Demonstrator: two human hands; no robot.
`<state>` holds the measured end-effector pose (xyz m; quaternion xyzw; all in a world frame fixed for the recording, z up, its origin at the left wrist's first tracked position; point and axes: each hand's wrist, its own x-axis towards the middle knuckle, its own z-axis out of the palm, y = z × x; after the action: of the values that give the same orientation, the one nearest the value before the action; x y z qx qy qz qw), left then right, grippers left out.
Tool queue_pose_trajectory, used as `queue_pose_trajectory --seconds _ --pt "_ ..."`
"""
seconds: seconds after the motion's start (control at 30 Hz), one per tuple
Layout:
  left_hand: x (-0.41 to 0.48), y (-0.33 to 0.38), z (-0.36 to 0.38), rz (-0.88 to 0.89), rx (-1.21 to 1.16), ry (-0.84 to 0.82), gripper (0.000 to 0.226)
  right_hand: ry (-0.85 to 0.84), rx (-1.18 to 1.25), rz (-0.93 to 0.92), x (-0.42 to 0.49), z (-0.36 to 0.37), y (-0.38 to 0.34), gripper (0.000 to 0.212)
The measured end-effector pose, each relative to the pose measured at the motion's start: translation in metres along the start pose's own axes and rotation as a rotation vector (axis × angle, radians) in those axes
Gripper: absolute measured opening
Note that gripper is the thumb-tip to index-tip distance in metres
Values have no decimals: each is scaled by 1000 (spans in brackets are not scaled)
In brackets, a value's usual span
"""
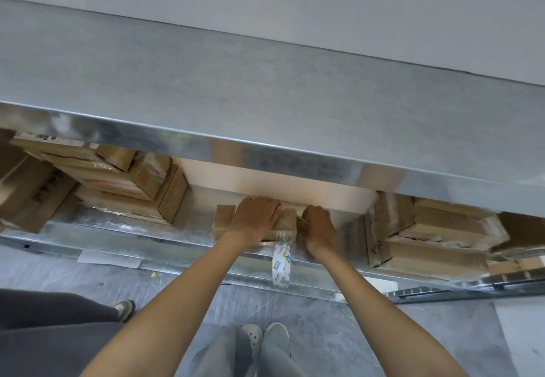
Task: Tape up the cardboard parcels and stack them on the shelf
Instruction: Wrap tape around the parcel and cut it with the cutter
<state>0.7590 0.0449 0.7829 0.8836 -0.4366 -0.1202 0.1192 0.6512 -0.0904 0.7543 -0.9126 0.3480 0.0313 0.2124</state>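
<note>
A small brown cardboard parcel point(224, 219) lies on the lower metal shelf point(188, 238), in the gap between two piles. My left hand point(256, 218) presses flat on top of it. My right hand point(318, 226) is closed at the parcel's right end, gripping a small yellow-green tool point(302, 219) that is mostly hidden by the fingers. A white roll of tape point(281, 264) hangs from the parcel's front edge on a clear strip, below the shelf lip.
Taped parcels are stacked at the left point(129, 185) and at the right point(436, 235) of the same shelf. The upper metal shelf point(265, 105) juts out overhead. Another person's shoe point(125, 308) and dark trousers stand at lower left on the plastic-covered floor.
</note>
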Motion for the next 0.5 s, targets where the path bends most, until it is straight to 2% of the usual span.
queue_pose_trajectory --seconds 0.07,0.2,0.4,0.5 --pt "0 1 -2 11 -3 -3 42 70 183 89 -5 -5 6 3" --pt "-1 1 -3 27 10 3 41 272 535 244 -22 -22 14 7" --pt "-1 1 -2 66 72 11 40 564 819 257 -46 -47 15 5" --pt "-2 2 1 120 109 191 45 656 891 242 -50 -56 15 9"
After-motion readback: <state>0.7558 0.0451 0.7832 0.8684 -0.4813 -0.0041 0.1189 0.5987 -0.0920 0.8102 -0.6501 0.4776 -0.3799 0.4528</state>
